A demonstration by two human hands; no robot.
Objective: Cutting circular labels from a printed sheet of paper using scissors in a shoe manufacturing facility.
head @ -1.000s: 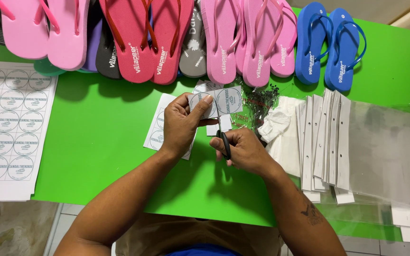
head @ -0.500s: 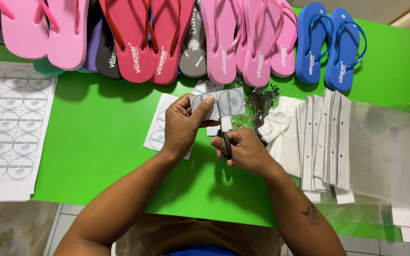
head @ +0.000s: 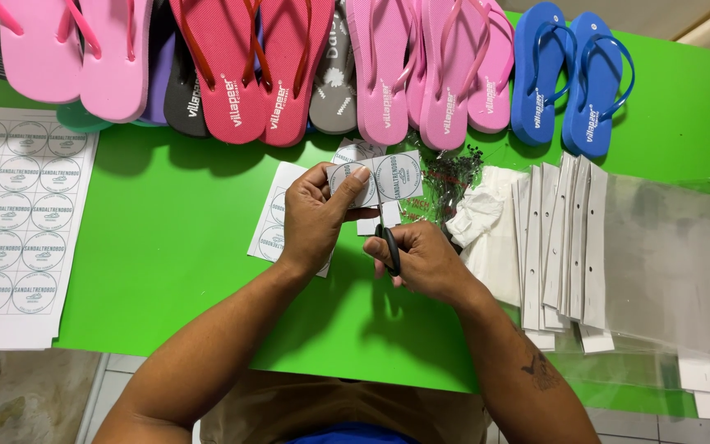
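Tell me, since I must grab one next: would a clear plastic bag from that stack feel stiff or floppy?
Probably floppy and very light: the clear bags look thin and see-through, lying flat on the green table. Likely slippery, since the glossy film overlaps loosely. The white header strips may stiffen one edge.

label strip (head: 375, 177): matt paper | scissors (head: 390, 247): black plastic grips | table (head: 174, 247): smooth green | bags (head: 675, 263): glossy clear plastic

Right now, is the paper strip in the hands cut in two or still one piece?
One piece: the paper strip shows two round labels joined, scissors in the right hand between them.
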